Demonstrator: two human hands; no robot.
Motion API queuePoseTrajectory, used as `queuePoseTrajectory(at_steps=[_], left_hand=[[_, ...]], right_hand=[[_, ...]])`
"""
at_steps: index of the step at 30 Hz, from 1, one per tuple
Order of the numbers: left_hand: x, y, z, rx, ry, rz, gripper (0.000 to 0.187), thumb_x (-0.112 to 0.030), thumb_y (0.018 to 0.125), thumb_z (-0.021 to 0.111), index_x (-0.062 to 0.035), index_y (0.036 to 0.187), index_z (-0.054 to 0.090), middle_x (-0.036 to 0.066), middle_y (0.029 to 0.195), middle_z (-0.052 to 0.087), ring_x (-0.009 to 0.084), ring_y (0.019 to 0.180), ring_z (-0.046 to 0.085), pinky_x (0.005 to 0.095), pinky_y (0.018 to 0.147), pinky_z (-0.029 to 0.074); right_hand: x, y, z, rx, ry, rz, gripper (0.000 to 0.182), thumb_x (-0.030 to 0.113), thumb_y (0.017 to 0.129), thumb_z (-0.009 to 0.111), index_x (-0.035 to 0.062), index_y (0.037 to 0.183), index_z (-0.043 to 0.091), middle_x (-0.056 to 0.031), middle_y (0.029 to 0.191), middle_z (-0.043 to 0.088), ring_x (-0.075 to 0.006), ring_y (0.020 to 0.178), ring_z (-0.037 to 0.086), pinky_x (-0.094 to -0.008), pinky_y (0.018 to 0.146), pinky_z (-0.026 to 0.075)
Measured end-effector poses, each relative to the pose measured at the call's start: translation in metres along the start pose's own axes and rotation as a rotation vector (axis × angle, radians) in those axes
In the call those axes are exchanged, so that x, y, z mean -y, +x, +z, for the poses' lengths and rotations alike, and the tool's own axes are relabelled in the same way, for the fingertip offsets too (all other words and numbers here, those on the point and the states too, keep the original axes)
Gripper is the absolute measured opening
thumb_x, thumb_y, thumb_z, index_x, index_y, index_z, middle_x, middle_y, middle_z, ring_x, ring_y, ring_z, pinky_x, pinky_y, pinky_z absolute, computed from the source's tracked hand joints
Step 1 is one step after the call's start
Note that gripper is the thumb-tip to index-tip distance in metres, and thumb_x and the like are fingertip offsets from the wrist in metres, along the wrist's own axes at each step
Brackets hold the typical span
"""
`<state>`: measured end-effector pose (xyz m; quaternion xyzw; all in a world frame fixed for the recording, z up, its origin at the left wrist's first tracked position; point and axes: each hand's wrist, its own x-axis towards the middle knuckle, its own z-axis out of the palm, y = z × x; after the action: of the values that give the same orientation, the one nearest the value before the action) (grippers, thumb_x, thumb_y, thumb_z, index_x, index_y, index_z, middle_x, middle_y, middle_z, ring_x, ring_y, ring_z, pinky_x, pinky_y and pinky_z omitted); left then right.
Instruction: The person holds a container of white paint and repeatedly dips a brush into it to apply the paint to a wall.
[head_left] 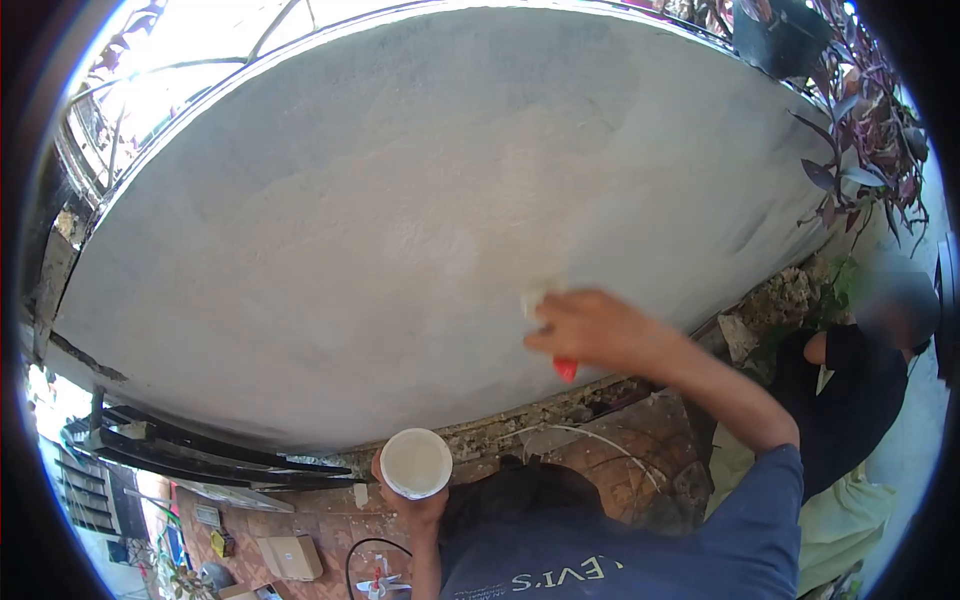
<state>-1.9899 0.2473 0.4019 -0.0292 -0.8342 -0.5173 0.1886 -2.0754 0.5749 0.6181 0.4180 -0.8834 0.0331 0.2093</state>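
Observation:
My right hand is closed around a paintbrush whose red handle end sticks out below the fingers. Its pale bristles, slightly blurred, are right at the surface of the large grey-white wall. Lower down, my left hand grips a white tub from below and the side. The tub is tilted so that its round mouth faces me, and pale paint shows inside. Uneven lighter and darker patches cover the wall around the brush.
A person in dark clothes sits close on the right. A hanging pot with purple-leaved plants overhangs the wall's upper right. Dark metal bars run low at left. A cardboard box lies on the tiled floor.

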Motion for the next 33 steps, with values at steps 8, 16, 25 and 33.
queuePoseTrajectory(at_steps=[8, 16, 25, 33], left_hand=[[-0.009, 0.003, 0.017, -0.097, -0.143, 0.014, 0.08, -0.013, 0.057, 0.081, 0.0001, 0.126, 0.042, 0.013, 0.112, 0.058, 0.0229, 0.099, 0.06, 0.0336, 0.09, 0.045], [-0.014, 0.006, 0.017, -0.02, -0.141, 0.064, 0.072, -0.02, 0.054, 0.082, -0.0006, 0.118, 0.053, 0.018, 0.114, 0.056, 0.0347, 0.121, 0.044, 0.0409, 0.101, 0.036], [-0.004, 0.009, 0.014, -0.019, -0.085, 0.128, 0.093, -0.007, 0.057, 0.085, -0.0009, 0.135, 0.034, 0.014, 0.126, 0.049, 0.0251, 0.116, 0.051, 0.0366, 0.099, 0.041], [-0.022, 0.011, 0.017, -0.032, -0.172, 0.054, 0.072, -0.015, 0.056, 0.083, 0.0004, 0.119, 0.051, 0.015, 0.122, 0.05, 0.0277, 0.107, 0.056, 0.0365, 0.092, 0.045]], right_hand=[[-0.018, 0.038, -0.144, -0.585, -0.771, -0.141, 0.014, 0.005, 0.067, 0.069, 0.006, 0.072, 0.056, -0.0108, 0.085, 0.066, -0.0198, 0.075, 0.065, -0.0275, 0.056, 0.054], [0.027, -0.026, 0.048, -0.07, -0.161, 0.049, 0.014, 0.008, 0.069, 0.065, 0.0092, 0.07, 0.051, -0.0159, 0.096, 0.065, -0.0191, 0.079, 0.067, -0.0271, 0.063, 0.056], [-0.011, 0.036, -0.077, -0.689, -0.708, -0.198, 0.019, 0.005, 0.06, 0.065, 0.011, 0.066, 0.048, -0.0132, 0.09, 0.065, -0.0154, 0.069, 0.06, -0.0235, 0.056, 0.051], [0.021, -0.009, 0.08, -0.453, -0.379, -0.025, 0.018, 0.007, 0.066, 0.066, 0.0109, 0.068, 0.049, -0.0115, 0.088, 0.063, -0.0203, 0.082, 0.063, -0.0269, 0.069, 0.055]])
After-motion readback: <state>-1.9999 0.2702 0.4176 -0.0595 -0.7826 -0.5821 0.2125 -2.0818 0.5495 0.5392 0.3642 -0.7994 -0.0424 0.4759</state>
